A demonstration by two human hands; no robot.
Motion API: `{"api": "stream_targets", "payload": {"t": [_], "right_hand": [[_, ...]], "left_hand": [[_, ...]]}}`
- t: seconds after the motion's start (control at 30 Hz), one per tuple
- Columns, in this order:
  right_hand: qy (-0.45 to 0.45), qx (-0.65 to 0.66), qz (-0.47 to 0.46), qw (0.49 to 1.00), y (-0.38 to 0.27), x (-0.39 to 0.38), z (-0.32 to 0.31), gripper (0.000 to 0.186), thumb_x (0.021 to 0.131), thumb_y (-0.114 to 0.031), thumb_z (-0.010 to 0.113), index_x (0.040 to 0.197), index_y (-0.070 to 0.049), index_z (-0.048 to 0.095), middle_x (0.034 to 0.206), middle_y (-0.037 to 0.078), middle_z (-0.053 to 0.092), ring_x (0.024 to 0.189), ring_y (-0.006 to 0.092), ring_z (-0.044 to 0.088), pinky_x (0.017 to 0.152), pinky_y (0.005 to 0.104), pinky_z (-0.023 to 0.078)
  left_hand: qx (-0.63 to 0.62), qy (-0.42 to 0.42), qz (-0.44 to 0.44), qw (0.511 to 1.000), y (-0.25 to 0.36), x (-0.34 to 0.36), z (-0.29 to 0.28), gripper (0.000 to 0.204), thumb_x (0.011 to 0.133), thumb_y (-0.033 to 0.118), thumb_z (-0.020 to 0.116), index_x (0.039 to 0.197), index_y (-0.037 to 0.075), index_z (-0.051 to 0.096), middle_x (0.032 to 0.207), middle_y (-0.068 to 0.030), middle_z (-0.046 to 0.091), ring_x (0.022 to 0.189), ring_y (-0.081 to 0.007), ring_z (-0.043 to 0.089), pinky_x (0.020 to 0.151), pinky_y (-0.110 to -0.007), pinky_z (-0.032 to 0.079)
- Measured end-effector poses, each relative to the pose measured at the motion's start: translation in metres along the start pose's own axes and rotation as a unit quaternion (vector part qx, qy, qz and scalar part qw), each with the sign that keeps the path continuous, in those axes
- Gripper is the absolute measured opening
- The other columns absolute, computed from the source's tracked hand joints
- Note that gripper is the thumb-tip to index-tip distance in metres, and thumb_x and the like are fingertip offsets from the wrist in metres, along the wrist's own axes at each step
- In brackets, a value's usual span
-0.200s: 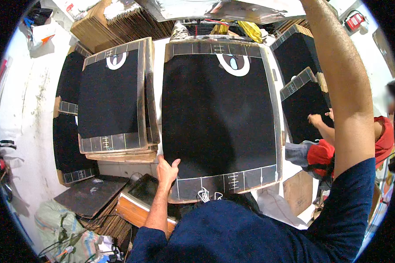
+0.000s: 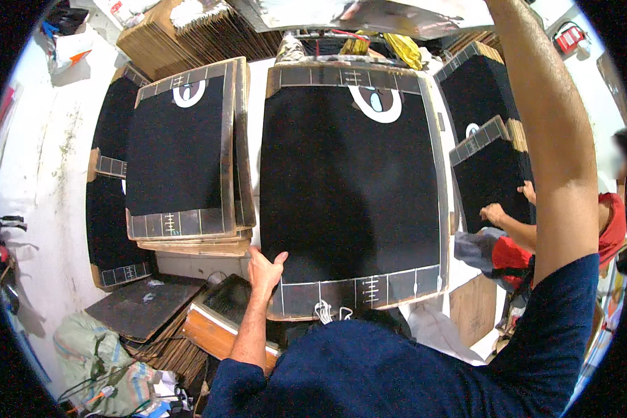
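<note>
Left hand (image 2: 266, 268) gripping the lower left edge of the large black printed cardboard sheet (image 2: 352, 184), thumb on top, sheet lying flat at centre beside a stack of similar sheets (image 2: 184, 157). Right arm (image 2: 550, 153) raised toward the overhead plate (image 2: 369, 14); right hand out of view, grip impossible to tell. Another person's hands (image 2: 498, 212) on a separate black stack (image 2: 491, 174) at far right.

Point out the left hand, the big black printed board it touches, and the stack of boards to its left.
left hand (image 2: 266, 268): head view, on the back of the hand.
big black printed board (image 2: 352, 181): head view, on its black middle.
stack of boards (image 2: 177, 150): head view, on the top board's black face.
</note>
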State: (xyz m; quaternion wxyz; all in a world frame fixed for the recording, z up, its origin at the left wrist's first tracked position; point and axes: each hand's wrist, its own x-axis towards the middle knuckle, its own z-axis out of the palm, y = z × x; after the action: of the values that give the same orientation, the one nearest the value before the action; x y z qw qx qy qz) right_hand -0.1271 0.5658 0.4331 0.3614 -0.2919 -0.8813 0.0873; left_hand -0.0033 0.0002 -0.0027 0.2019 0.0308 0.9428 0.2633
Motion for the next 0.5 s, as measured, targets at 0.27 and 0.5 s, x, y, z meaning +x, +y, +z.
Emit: {"api": "stream_targets", "payload": {"t": [0.27, 0.5], "right_hand": [[-0.003, -0.080, 0.039, 0.996, 0.014, -0.006, 0.005, 0.060, 0.095, -0.054, 0.049, 0.113, -0.002, 0.074, 0.110, 0.025, 0.074, 0.105, 0.0379, 0.072, 0.093, 0.0470, 0.054], [0.036, -0.109, 0.001, 0.993, 0.036, -0.145, 0.020, 0.060, 0.093, -0.065, 0.059, 0.117, -0.014, 0.077, 0.111, 0.016, 0.076, 0.106, 0.0319, 0.073, 0.095, 0.0472, 0.055]], "left_hand": [[0.066, -0.019, -0.010, 0.998, -0.011, 0.021, 0.010, 0.079, 0.074, 0.050, 0.089, 0.122, -0.004, 0.059, 0.118, -0.0249, 0.065, 0.112, -0.0426, 0.064, 0.096, -0.050, 0.052], [-0.153, 0.034, 0.198, 0.968, 0.111, 0.025, -0.046, 0.073, 0.091, 0.051, 0.077, 0.133, -0.004, 0.054, 0.130, -0.0222, 0.060, 0.120, -0.0391, 0.064, 0.102, -0.051, 0.051]]}}
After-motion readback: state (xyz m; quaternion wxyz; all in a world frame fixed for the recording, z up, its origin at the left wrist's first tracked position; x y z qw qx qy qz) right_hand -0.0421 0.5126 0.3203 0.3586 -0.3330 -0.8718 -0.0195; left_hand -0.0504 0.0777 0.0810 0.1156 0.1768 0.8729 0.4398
